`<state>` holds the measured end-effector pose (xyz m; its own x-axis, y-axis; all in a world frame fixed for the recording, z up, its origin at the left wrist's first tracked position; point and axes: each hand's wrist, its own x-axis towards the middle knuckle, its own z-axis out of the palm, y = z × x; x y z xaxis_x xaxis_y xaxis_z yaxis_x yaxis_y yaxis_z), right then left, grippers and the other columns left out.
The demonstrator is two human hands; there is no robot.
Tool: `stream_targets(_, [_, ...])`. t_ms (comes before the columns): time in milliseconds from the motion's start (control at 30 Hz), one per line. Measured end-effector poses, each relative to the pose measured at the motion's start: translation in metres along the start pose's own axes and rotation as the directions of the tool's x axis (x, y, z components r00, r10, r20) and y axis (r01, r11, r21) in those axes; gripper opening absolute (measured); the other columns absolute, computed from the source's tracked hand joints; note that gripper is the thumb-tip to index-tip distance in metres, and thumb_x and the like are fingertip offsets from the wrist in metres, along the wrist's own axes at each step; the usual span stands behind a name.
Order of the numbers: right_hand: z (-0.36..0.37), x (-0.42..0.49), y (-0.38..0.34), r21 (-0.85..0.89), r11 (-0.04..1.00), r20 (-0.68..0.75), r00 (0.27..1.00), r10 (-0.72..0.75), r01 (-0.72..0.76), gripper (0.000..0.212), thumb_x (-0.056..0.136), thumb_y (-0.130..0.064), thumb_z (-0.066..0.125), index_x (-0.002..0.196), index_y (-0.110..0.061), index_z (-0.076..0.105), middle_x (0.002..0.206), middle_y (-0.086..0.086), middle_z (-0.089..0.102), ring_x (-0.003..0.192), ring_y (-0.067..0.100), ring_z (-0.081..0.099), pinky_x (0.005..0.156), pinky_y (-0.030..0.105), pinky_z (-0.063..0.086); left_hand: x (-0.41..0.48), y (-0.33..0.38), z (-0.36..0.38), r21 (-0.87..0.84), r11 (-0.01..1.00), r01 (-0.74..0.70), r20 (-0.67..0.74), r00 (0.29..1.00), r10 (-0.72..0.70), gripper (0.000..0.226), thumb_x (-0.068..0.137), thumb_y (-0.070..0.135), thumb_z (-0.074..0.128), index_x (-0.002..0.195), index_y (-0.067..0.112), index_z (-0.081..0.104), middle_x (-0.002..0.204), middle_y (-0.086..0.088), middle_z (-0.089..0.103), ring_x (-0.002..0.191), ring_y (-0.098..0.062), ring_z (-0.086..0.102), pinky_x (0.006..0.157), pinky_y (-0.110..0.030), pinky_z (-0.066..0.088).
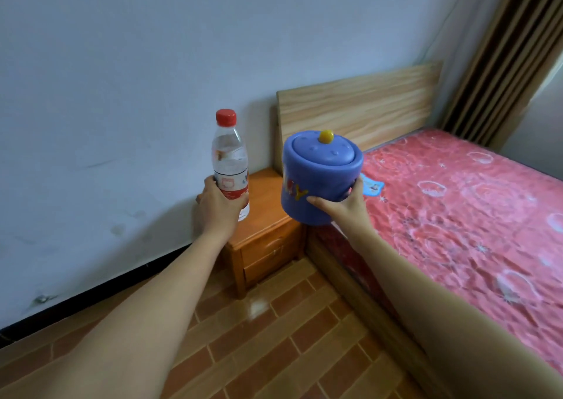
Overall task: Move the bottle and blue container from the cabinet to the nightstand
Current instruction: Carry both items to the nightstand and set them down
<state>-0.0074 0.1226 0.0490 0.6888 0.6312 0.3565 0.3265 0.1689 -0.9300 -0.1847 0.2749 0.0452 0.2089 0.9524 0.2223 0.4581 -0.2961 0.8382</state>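
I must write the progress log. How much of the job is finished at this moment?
Done: both things are off the cabinet. In hand: the left hand grips the water bottle, upright; the right hand holds the blue lidded container, tilted. Both are in the air in front of the wooden nightstand. Left: setting both down on its top.

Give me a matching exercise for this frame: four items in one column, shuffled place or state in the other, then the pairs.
Items
1. bottle
2. blue container
3. nightstand
4. mattress

States
A. pink patterned cover, right of the nightstand
B. held tilted in the right hand
C. against the wall, nothing set on its visible top
D. held upright in the left hand

Pairs: 1-D, 2-B, 3-C, 4-A
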Motion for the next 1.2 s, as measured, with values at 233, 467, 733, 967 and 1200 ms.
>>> stream_targets(233, [0.010,0.104,0.036,0.034,0.999,0.059,0.998,0.009,-0.011,0.088,0.055,-0.015,0.088,0.124,-0.034,0.035,0.119,-0.022,0.049,0.109,-0.012,0.050,0.090,0.017,0.046,0.063,0.016,0.052,0.015,0.996,0.082,-0.062,0.995,-0.081,0.061,0.069,0.050,0.072,0.115,0.022,0.044,0.114,-0.006,0.065,0.099,-0.029,0.063,0.080,-0.046,0.055])
stream_targets(467, [0.040,0.182,0.075,0.057,0.998,0.142,0.989,0.031,-0.040,0.086,0.055,-0.022,0.084,0.126,-0.032,0.035,0.124,-0.016,0.050,0.115,-0.001,0.051,0.094,0.029,0.048,0.129,0.007,0.083,-0.035,0.983,0.180,-0.086,0.980,-0.182,0.053,0.075,0.025,0.072,0.118,0.009,0.045,0.114,-0.012,0.063,0.102,-0.032,0.060,0.075,-0.034,0.047])
stream_targets(733, [0.096,0.266,0.116,0.058,0.997,0.182,0.983,0.036,-0.047,0.089,0.052,-0.034,0.085,0.126,-0.034,0.036,0.131,-0.001,0.049,0.120,0.013,0.051,0.097,0.047,0.047,0.233,-0.009,0.113,-0.047,0.981,0.190,-0.126,0.973,-0.194,0.062,0.073,0.022,0.074,0.123,0.006,0.042,0.120,-0.014,0.059,0.108,-0.033,0.057,0.080,-0.036,0.046])
stream_targets(967, [0.133,0.320,0.142,0.063,0.996,0.208,0.977,0.049,-0.063,0.087,0.054,-0.034,0.084,0.126,-0.033,0.036,0.128,-0.004,0.050,0.118,0.010,0.051,0.097,0.043,0.048,0.290,-0.025,0.139,-0.046,0.981,0.190,-0.114,0.974,-0.194,0.064,0.072,0.022,0.077,0.123,0.006,0.041,0.123,-0.014,0.058,0.110,-0.032,0.057,0.086,-0.037,0.048])
stream_targets(1200, [0.144,0.356,0.175,0.057,0.994,0.242,0.967,0.079,-0.096,0.082,0.055,-0.030,0.084,0.123,-0.033,0.038,0.124,-0.008,0.051,0.116,0.007,0.052,0.095,0.035,0.048,0.318,-0.044,0.167,-0.038,0.972,0.232,-0.131,0.963,-0.235,0.065,0.070,0.023,0.078,0.122,0.007,0.042,0.119,-0.014,0.059,0.107,-0.031,0.058,0.084,-0.036,0.049])
